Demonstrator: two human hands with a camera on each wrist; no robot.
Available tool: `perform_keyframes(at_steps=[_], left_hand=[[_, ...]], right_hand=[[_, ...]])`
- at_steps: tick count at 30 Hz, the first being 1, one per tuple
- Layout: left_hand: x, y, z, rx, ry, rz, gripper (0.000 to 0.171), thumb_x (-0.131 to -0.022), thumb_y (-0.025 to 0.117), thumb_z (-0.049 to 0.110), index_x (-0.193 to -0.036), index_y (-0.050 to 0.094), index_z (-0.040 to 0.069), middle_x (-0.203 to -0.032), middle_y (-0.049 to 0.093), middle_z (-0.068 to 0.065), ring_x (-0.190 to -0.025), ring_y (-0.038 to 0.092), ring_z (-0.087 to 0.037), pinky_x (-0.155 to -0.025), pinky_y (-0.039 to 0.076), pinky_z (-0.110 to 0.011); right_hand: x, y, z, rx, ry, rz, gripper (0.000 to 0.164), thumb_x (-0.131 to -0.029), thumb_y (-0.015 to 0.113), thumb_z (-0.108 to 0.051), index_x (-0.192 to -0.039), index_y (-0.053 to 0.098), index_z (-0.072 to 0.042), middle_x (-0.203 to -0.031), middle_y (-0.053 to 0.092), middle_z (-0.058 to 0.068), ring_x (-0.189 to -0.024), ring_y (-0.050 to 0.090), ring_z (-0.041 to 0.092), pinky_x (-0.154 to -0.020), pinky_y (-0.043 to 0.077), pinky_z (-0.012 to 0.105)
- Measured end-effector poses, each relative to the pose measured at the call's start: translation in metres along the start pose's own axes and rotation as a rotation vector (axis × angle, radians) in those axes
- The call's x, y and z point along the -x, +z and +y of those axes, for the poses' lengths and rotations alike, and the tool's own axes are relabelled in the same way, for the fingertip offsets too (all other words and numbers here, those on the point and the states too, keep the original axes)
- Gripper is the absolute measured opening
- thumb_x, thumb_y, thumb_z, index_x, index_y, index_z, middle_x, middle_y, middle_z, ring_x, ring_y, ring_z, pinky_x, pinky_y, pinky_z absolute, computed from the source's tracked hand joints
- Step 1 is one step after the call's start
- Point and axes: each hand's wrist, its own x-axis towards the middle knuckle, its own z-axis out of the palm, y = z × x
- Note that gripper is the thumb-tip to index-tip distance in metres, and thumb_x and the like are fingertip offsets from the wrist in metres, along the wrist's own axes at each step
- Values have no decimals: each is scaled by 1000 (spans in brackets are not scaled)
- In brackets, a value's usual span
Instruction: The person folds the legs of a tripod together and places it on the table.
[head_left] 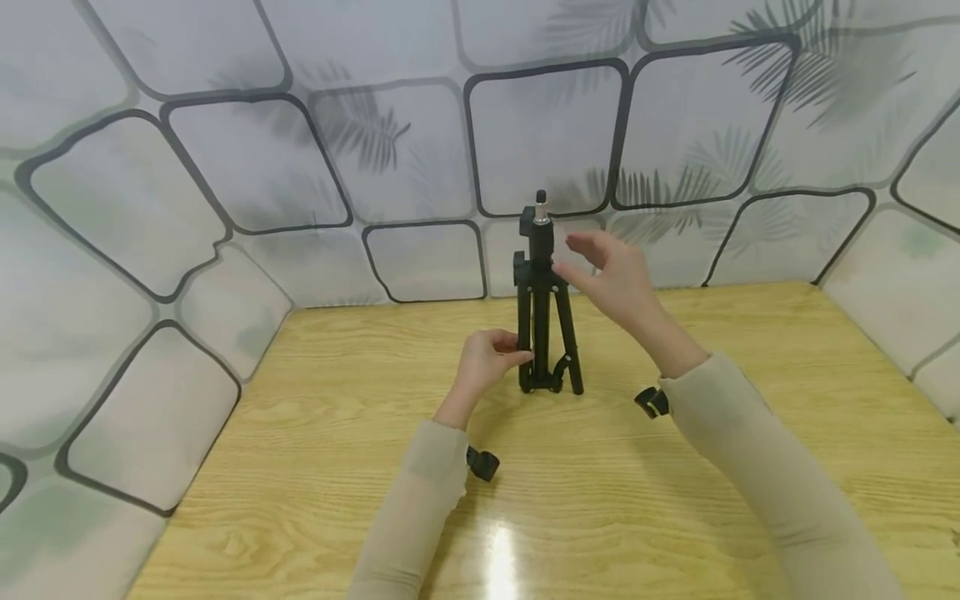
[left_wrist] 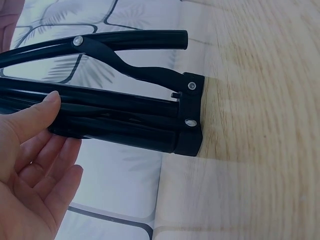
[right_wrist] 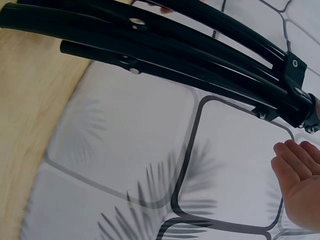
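A black folding tripod stand (head_left: 542,321) stands upright on the table, with a silver tip (head_left: 542,213) and black knobs on its upper left side. One leg (head_left: 567,325) angles a little outward on the right; the other legs lie close to the centre tube. Low on the left, my left hand (head_left: 483,362) pinches a leg, its thumb in front and the fingers behind, as the left wrist view shows along the black tubes (left_wrist: 130,107). Beside the upper collar is my right hand (head_left: 618,279), fingers loosely bent and spread from the thumb, which reaches the collar's edge.
The wooden table (head_left: 337,450) extends around the stand. Close behind it rises a pale patterned fabric wall (head_left: 547,133), with more fabric at both sides. Small black devices (head_left: 483,464) hang at both wrists.
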Motion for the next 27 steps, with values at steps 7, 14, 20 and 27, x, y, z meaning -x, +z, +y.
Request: perform_keyframes(at_steps=[7,14,20,27], left_hand=[[-1,0,0,5,2,3,31,-75,71,21,-100,65,2,-94,64,-7,-85,60,-17,-68,49,-26],[-3,1,-1,7,9,12,28,-76,71,20,-98,66,3,-92,65,-7,-84,60,-17,-67,50,-26],[-2,0,-1,4,6,12,31,-75,71,21,-99,66,2,-93,65,-7,-84,60,-17,-67,50,-26],[-2,1,-2,7,5,9,31,-75,71,22,-99,66,2,-92,65,-7,-83,60,-17,-66,50,-26]], right_hand=[[11,1,11,-11,-27,-47,48,-79,68,-22,-116,52,4,-115,55,17,-108,51,26,-89,41,36],[20,5,24,33,1,-90,49,-79,69,-22,-117,52,4,-114,55,19,-106,51,30,-87,42,40],[27,9,30,62,7,-116,49,-79,68,-24,-115,52,6,-112,56,20,-104,52,32,-87,42,42],[33,14,35,111,58,-146,50,-80,67,-28,-115,52,4,-113,55,19,-104,52,32,-86,42,42]])
